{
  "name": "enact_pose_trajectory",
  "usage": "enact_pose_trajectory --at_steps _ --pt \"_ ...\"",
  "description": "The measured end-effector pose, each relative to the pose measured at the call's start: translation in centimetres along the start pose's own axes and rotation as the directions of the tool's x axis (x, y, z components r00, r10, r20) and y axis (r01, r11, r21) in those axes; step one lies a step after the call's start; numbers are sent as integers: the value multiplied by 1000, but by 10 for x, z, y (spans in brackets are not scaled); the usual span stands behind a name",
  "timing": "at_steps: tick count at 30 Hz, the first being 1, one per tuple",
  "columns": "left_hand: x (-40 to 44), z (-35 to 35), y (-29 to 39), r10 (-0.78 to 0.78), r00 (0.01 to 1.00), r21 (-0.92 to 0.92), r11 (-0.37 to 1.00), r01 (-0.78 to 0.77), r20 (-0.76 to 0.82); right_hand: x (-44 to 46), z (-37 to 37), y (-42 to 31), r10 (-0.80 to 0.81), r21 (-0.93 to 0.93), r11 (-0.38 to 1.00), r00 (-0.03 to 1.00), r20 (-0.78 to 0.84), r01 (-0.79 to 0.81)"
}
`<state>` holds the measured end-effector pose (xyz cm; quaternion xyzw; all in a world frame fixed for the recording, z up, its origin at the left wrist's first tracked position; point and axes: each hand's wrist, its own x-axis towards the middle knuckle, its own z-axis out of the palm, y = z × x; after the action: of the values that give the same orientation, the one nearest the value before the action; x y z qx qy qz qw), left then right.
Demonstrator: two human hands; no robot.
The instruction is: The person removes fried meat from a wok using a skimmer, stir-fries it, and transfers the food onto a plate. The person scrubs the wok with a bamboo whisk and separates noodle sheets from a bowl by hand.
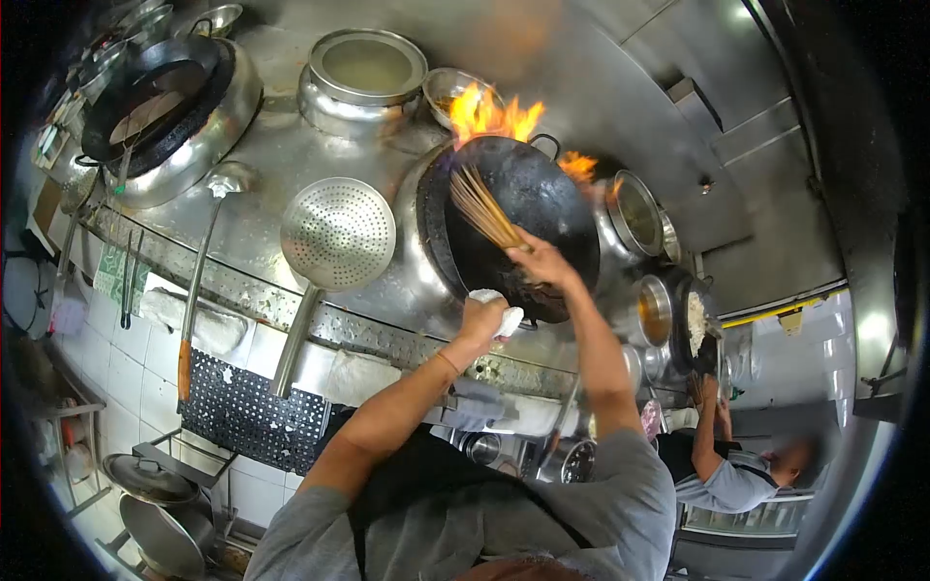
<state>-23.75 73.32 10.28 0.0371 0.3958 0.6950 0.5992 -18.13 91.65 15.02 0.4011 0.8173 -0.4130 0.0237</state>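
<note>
My right hand (544, 263) is closed round a bamboo wok brush (484, 208), its bristles spread toward the upper left over the dark inside of a large wok (528, 184). My left hand (481, 318) grips a folded white cloth (508, 314) at the wok's near edge. Whether the fingers also hold a wok handle through the cloth cannot be seen. The wok is tilted on its burner, and orange flames (489, 113) rise behind its far rim. Left of it lies a perforated strainer (339, 232) with a long metal handle.
A ladle (201, 261) with a wooden handle rests farther left, below a second wok (160, 102). A metal pot (363, 73) of liquid stands at the back. At right, a co-worker (722, 455) stands by a wok with white food (696, 324).
</note>
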Motion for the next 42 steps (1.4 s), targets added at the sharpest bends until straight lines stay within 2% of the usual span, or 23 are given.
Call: enact_pose_trajectory --at_steps 2,3,6,8,10,12,14,16,18,19,21,24,25,26,28,30,31,34,36,38,39,40,42 --pt "-3 1 3 -15 1000 -5 1000 15 -7 5 -41 8 236 -388 865 940 -247 -319" --pt "-6 2 3 -15 1000 -13 1000 15 -18 17 -43 40 50 -514 730 785 -617 -451" --pt "1 3 5 15 997 -30 999 -17 -72 30 -40 40 186 -24 910 457 -870 -415" --pt "2 1 -6 12 999 -9 1000 -12 -46 27 -22 23 130 -361 813 746 -653 -457" --pt "9 -5 -8 26 999 14 1000 -26 26 27 12 34 -154 -373 927 949 -274 43" --pt "2 2 1 19 999 -15 1000 -19 -44 -27 24 -31 85 41 995 995 56 -87" --pt "-1 4 2 32 996 -29 999 -34 -81 -74 -1 -64 162 26 985 967 196 -170" --pt "1 3 0 18 998 11 1000 -17 -63 -76 -50 -15 332 -109 943 897 293 -314" --pt "2 1 1 16 999 31 999 -15 -48 -68 -90 33 113 -572 815 994 -2 -94" --pt "1 0 2 20 999 28 999 -19 -45 -69 -90 34 92 -584 783 969 -230 -213" --pt "4 0 0 47 999 34 998 -47 -22 -72 -82 20 13 -517 732 769 -640 -443" --pt "7 -4 -7 53 998 67 996 -51 -22 -84 -37 -17 -279 -488 867 908 -312 99" --pt "4 0 -1 21 999 67 998 -18 -50 -101 -23 -60 138 -183 971 986 -99 -154" --pt "0 3 3 -10 997 64 998 16 -80 -96 -18 -56 102 -156 984 993 62 -91" --pt "-2 1 2 -15 998 80 997 19 -59 -71 -30 -29 330 -173 937 930 161 -303" --pt "9 -4 -6 -28 998 85 996 32 -50 -28 -60 38 115 -637 722 955 -272 -268" --pt "12 -6 -7 -17 999 88 996 21 -47 -26 -59 37 77 -574 643 788 -611 -508" --pt "12 -7 -5 -17 1000 92 996 19 -25 1 -54 45 5 -240 889 532 -846 -389" --pt "6 -4 0 -59 996 104 992 66 -73 22 -28 34 194 -157 857 589 -784 -491" --pt "6 -2 2 -75 994 108 991 84 -77 30 4 20 15 -373 893 847 -532 -250" --pt "7 -4 1 -75 995 106 991 81 -62 37 15 23 -83 -301 953 920 -382 -38" --pt "9 -6 0 -75 996 104 991 80 -48 42 23 27 -205 -187 969 950 -234 163" --pt "11 -7 -1 -70 997 110 991 75 -44 49 6 33 -250 -261 948 932 -261 181"
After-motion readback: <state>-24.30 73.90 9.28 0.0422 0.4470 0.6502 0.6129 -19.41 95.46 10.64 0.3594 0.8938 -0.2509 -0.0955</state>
